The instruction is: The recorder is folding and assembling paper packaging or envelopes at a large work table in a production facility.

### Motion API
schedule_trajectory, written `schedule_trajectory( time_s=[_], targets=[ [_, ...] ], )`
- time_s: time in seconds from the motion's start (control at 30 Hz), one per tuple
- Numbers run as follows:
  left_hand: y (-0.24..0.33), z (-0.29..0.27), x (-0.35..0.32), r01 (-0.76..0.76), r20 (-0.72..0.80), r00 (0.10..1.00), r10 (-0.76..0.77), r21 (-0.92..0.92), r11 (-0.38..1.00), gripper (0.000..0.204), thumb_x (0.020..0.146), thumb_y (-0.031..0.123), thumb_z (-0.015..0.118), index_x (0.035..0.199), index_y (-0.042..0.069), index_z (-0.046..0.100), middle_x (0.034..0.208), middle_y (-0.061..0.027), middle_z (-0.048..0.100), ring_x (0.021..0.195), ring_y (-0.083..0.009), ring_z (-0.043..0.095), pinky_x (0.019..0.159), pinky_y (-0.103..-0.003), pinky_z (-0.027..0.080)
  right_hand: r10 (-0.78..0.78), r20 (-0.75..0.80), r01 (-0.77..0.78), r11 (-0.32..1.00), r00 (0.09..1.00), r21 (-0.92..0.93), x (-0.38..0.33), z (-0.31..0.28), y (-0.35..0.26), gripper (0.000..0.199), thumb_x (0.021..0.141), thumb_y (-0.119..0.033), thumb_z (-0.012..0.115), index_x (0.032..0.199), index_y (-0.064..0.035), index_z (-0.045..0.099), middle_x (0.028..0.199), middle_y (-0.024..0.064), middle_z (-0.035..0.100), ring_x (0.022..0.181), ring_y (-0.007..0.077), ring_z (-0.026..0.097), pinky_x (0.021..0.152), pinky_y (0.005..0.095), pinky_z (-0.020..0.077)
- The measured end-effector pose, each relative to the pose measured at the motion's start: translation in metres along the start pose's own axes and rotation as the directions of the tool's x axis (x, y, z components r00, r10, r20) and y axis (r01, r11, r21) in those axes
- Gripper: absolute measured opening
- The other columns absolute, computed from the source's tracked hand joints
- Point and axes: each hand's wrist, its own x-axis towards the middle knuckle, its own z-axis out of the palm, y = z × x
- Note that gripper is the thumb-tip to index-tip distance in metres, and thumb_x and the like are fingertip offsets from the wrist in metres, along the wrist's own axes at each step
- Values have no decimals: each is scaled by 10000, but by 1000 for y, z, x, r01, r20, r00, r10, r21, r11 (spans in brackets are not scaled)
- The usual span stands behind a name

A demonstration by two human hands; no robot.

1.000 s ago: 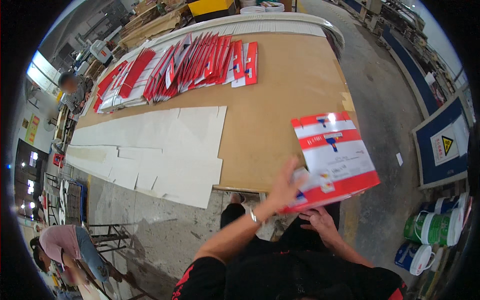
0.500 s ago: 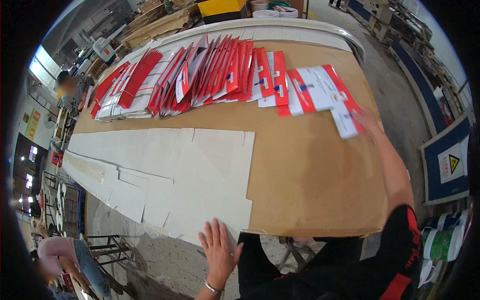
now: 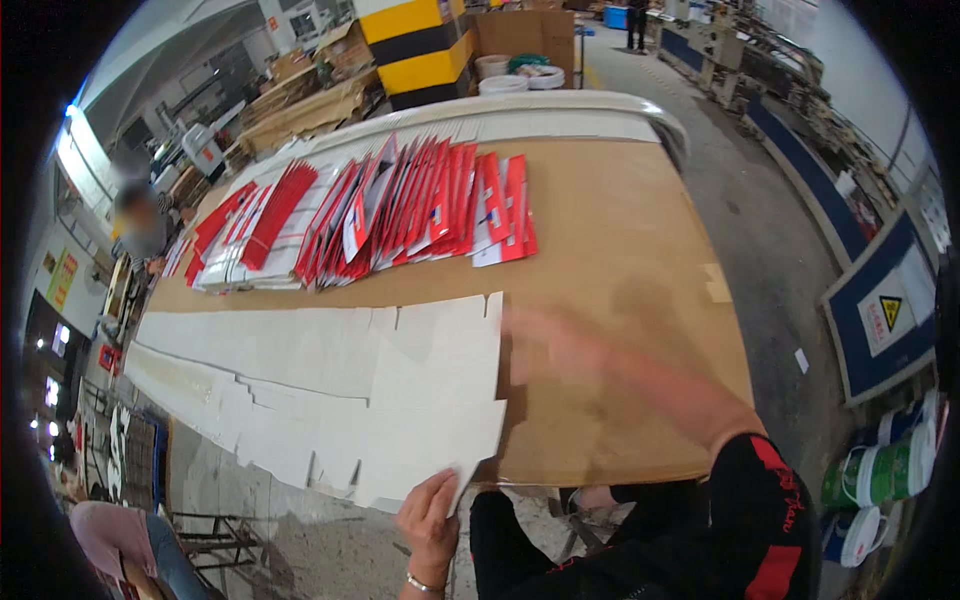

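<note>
My left hand [image 3: 432,517] grips the near corner of the nearest white cardboard sheet [image 3: 430,420], which overhangs the front edge of the brown table [image 3: 640,250]. That sheet lies on a row of overlapping white sheets [image 3: 270,350] running left. My right hand [image 3: 550,340] is blurred, with fingers spread, just above the table beside the sheet's right edge and holds nothing. A fanned row of red and white flat cartons [image 3: 390,210] lies across the far half of the table.
A person [image 3: 140,225] stands at the table's far left, another person [image 3: 110,530] is at lower left. Paint buckets [image 3: 880,480] stand on the floor at right by a blue board [image 3: 880,310]. A yellow and black pillar [image 3: 420,45] and stacked cardboard lie beyond.
My right hand has come back from the red and white cartons at the far right to the white sheet's edge. My left hand has closed on the sheet's near corner.
</note>
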Motion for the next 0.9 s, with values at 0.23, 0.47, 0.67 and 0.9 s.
schedule_trajectory(
  time_s=[0.23,0.47,0.67,0.9],
  targets=[
    [119,50,2,-176,329,896,299,-354,918,473,677,200,794,1095,56,626,1128,-106,639,1012,-293,624,829,-392,512,-78,-156,-8,873,985,-487,-209,19,-102,214,715,-99,652,929,-86,658,979,49,643,988,227,580,907,377,401],
    [59,46,-10,-306,571,792,215,65,950,683,664,250,772,1276,94,512,1339,-107,496,1243,-326,460,1036,-416,372,351,-403,-347,934,845,85,-333,-32,-104,46,815,-24,653,856,-24,632,843,90,618,839,274,577,788,377,446],
    [43,113,14,-248,548,729,411,-348,904,330,739,242,688,1039,106,679,1201,-82,588,1183,-248,495,974,-406,390,433,-490,-409,898,756,163,-401,-41,-108,171,758,67,583,908,-3,625,921,123,600,916,282,569,871,379,426],
    [76,135,-17,229,467,879,-94,-241,943,256,771,187,692,1004,81,691,1223,-62,583,1189,-257,494,980,-443,376,261,-616,-540,777,744,-324,-436,4,-82,301,732,-201,621,976,-26,630,1033,139,593,995,349,525,904,451,400]
  ],
)
